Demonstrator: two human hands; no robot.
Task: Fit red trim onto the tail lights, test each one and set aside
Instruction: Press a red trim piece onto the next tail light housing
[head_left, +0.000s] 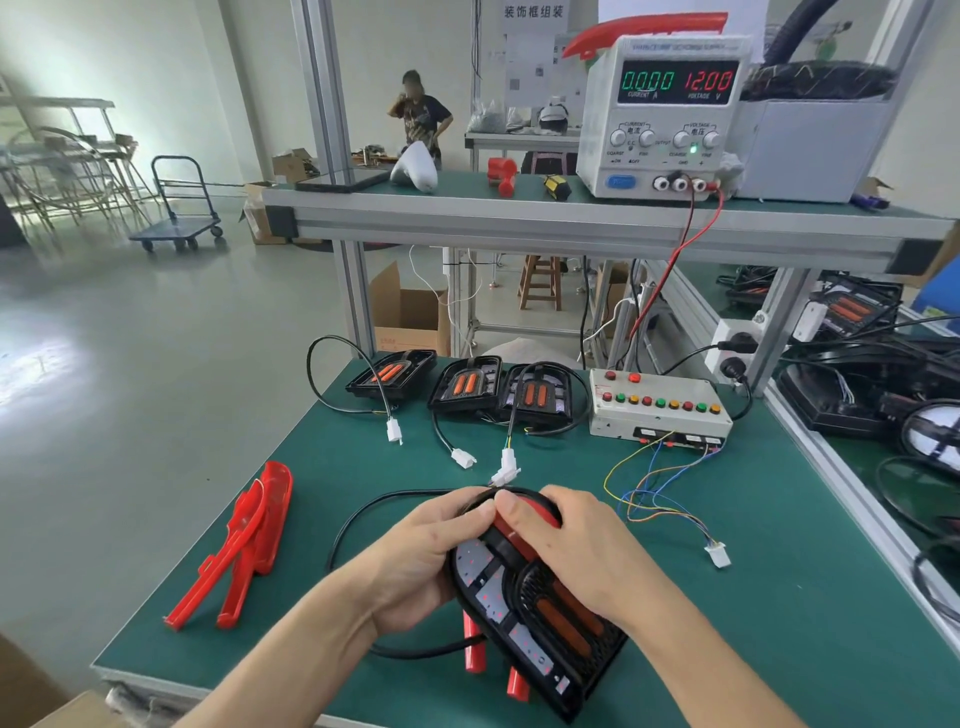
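At the green table (753, 597), left hand (415, 561) and right hand (576, 545) each hold a firm grip on a tail light (540, 623), thumbs pressing red trim (514, 530) into place.

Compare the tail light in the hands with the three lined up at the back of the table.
The held tail light has red trim on it and both hands, left hand and right hand, gripping it; the three back tail lights show no trim and lie untouched. Its connector is hidden; theirs lie loose. All have black housings, orange reflectors and black leads.
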